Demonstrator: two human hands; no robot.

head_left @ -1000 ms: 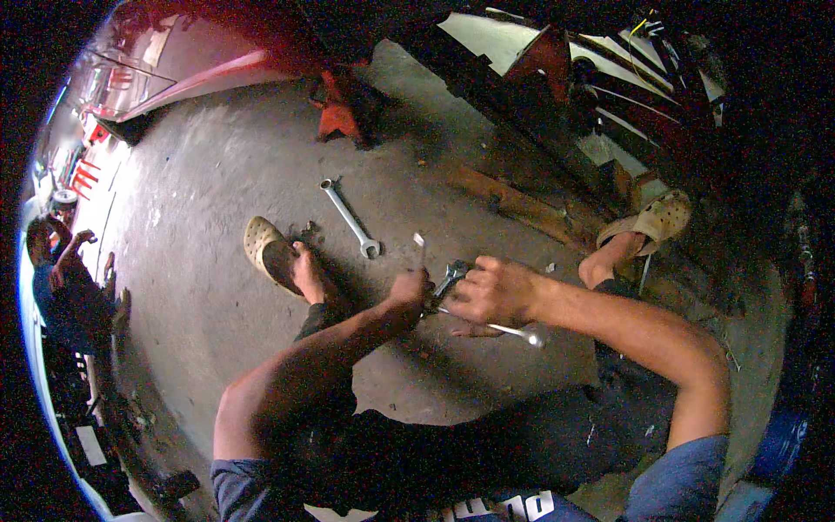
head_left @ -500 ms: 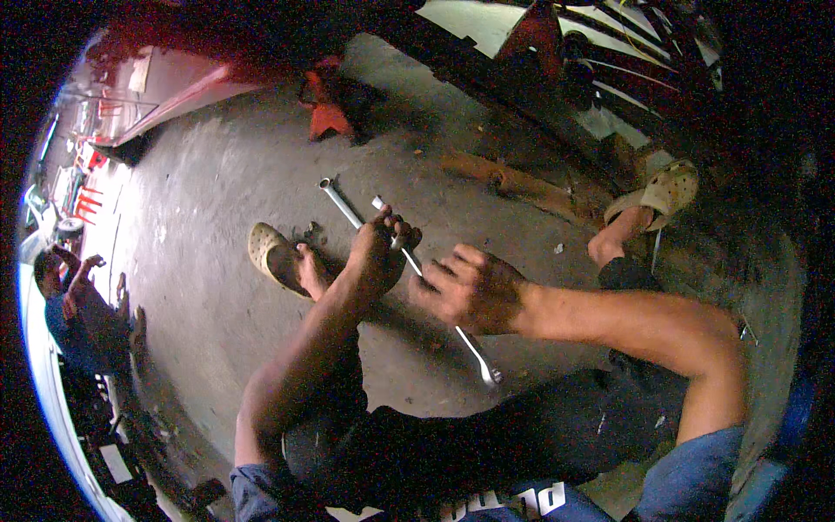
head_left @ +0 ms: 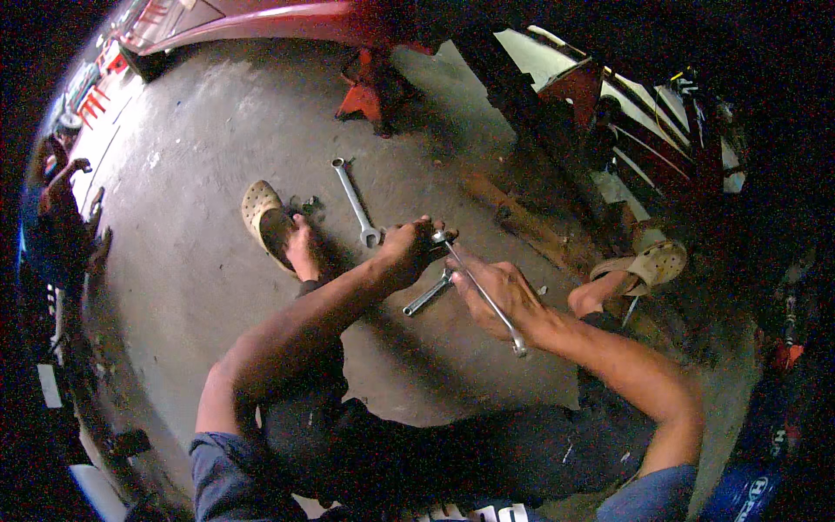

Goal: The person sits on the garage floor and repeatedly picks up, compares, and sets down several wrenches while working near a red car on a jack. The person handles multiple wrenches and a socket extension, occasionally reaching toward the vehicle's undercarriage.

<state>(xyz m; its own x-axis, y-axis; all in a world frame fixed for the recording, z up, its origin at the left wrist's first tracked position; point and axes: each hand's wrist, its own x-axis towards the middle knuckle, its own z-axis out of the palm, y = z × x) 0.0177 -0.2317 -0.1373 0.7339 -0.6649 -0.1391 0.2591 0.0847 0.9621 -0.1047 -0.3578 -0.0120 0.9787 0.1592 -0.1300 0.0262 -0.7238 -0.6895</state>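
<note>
My left hand [head_left: 407, 254] is closed, fingers pinched at the round chrome head of a long thin wrench [head_left: 489, 300]. The shaft slants toward me across the back of my right hand [head_left: 497, 294], its other end near that wrist. My right hand's fingers are curled just below the head. A short chrome tool handle [head_left: 426, 294] juts out from under these fingers toward the left; its other end is hidden by the hand. On the floor by my left hand lies a combination wrench [head_left: 352, 198], its open end nearest that hand.
My feet in tan clogs [head_left: 265, 217] [head_left: 658, 265] stand wide apart. A red jack stand [head_left: 365, 91] is ahead under a red car body [head_left: 278, 22]. A wooden plank [head_left: 531, 226] lies right of centre. Another person [head_left: 52, 196] is at the far left.
The view has shifted. My hands have come closer together, and the long wrench's head now shows at my left fingertips. The floor wrench is fully uncovered, and a short handle shows below my right fingers.
</note>
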